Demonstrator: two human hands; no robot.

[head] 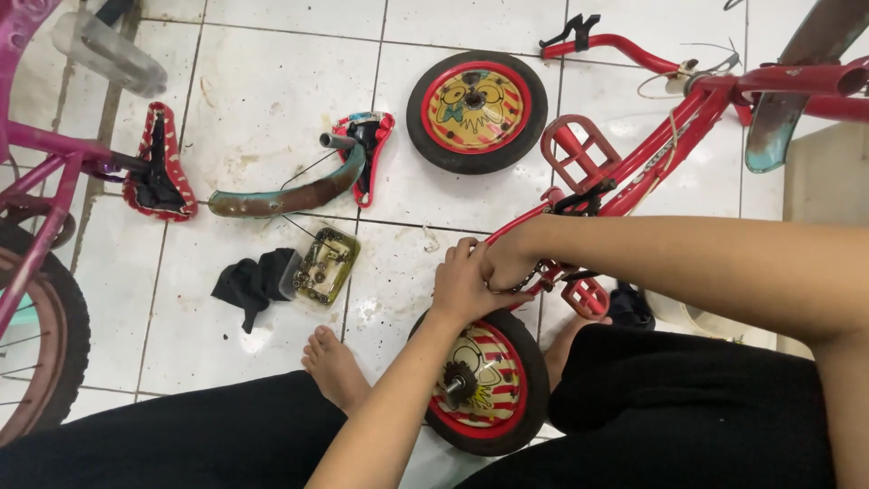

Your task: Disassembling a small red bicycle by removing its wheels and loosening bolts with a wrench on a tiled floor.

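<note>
Showing a head view onto a white tiled floor (272,118), with a dismantled red bike frame (652,158) lying from the upper right toward the centre. Both hands meet at the lower centre of the frame, where the frame's rear end sits above a small wheel (493,412) with a red rim and a striped cartoon disc. Left hand (463,285): fingers curled narrowly over the frame end, touching the right hand. Right hand (509,261): closed around the same frame end, just beside the chain area; what the fingers pinch is hidden. A red pedal (575,149) stands above the hands, a second pedal (588,296) just right of them.

A second matching wheel (477,111) lies flat at the upper centre, well apart from the hands. A curved teal mudguard (290,195) lies left of centre, one end touching a red-edged saddle (371,149). A small tray (326,264) of bolts sits beside a black cloth (249,282) at the centre left. Another saddle (161,167) belongs to a pink bike (41,163) at the left edge. A bare foot (337,367) rests on the floor near the lower wheel.
</note>
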